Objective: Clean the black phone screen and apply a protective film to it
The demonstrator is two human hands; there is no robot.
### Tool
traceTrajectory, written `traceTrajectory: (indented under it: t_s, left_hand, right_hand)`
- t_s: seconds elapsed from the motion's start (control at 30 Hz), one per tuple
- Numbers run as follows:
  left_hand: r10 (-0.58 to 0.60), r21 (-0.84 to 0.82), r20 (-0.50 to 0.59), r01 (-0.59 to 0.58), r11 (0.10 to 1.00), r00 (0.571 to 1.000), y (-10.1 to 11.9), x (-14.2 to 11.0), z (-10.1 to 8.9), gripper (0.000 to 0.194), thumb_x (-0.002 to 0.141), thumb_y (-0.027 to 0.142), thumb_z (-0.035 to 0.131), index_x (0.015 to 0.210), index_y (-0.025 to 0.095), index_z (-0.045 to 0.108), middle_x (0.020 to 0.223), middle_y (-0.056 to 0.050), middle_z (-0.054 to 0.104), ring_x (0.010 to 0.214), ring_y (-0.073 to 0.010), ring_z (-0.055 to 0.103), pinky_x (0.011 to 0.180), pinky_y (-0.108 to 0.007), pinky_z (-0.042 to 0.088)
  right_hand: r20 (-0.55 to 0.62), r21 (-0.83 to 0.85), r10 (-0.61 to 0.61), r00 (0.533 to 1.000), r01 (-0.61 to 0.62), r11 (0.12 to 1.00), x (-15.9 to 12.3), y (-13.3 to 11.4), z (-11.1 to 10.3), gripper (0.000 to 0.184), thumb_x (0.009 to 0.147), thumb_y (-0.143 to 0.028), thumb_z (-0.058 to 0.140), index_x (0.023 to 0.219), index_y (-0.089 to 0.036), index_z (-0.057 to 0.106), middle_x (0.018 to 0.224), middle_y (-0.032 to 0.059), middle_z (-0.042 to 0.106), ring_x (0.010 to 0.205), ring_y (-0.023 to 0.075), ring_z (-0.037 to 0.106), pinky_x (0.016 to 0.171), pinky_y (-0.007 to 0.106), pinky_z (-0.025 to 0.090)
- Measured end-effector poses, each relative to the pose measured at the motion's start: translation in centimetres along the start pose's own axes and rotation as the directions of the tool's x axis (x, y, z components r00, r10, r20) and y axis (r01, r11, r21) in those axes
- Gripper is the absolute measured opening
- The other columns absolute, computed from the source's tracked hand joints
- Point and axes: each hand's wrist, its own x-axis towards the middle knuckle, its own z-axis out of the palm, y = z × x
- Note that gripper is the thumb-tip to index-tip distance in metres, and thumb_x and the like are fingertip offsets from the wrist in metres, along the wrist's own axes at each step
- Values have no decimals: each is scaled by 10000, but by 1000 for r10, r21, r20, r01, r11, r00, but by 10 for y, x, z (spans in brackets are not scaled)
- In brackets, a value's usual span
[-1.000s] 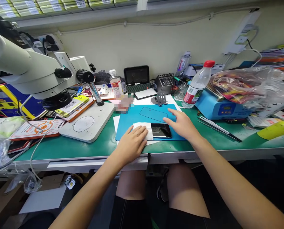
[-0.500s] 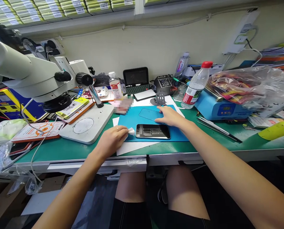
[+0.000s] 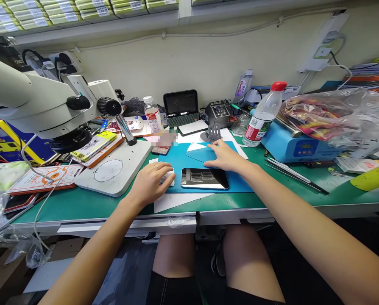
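Note:
My left hand (image 3: 153, 180) is at the left edge of the blue mat (image 3: 173, 156), its fingers curved over a white tissue (image 3: 168, 178) that shows between thumb and forefinger. To its right a phone (image 3: 204, 178) lies face up, with overhead lights reflected in its black glass. Above the phone, my right hand (image 3: 224, 156) grips a clear glass screen protector (image 3: 194, 154) with a dark outline by its right end, thumb on the near edge and fingers on the far edge. A white reflection crosses part of the glass.
A microscope (image 3: 40, 101) and its base (image 3: 113, 169) stand left. A red-capped bottle (image 3: 262, 116), a blue machine (image 3: 291, 142) and tweezers (image 3: 291, 171) are right. At the back are a small screen (image 3: 180, 103) and a dark control box (image 3: 217, 113).
My left hand has drawn the tissue leftward off the phone, baring its whole face. My right hand has moved left and taken the glass screen protector, which now catches a white reflection.

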Motion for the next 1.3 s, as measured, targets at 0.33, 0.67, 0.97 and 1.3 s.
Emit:
traceTrajectory:
  t_s: [0.33,0.67,0.97,1.3]
  left_hand:
    - [-53,-26,187,59,998,981,-10,90,37,560,880,244,555,1422,122,489,1436,-138,570,1280,-300,569,1070,-422,476]
    - [111,-284,188,-54,957,976,-25,97,58,795,837,515,721,1477,151,423,1512,-166,487,1396,-318,452,1154,-445,379]
    - [133,-360,104,-87,929,986,-28,99,57,732,815,421,798,1434,213,465,1406,-126,579,1295,-286,535,1088,-434,436]
    - [90,-423,85,-46,905,992,-30,92,51,714,817,390,803,1430,258,461,1334,-90,610,1244,-272,550,1054,-449,454]
  right_hand:
    - [-13,-171,-212,977,206,963,5,1,-2,656,863,-441,639,1418,-115,511,1213,201,655,1144,380,598,932,490,505]
    - [-98,-189,-445,890,422,887,-5,39,-7,680,902,-396,613,1460,-36,465,1312,216,660,1162,332,653,972,453,543]
    - [-241,-25,-416,877,423,906,-16,42,-2,772,888,-415,647,1555,-159,353,1329,142,663,1198,317,634,1022,482,519]
    - [-249,263,-226,942,291,920,-26,56,-5,951,777,-561,750,1573,-269,319,1437,111,578,1311,355,534,1074,570,464]
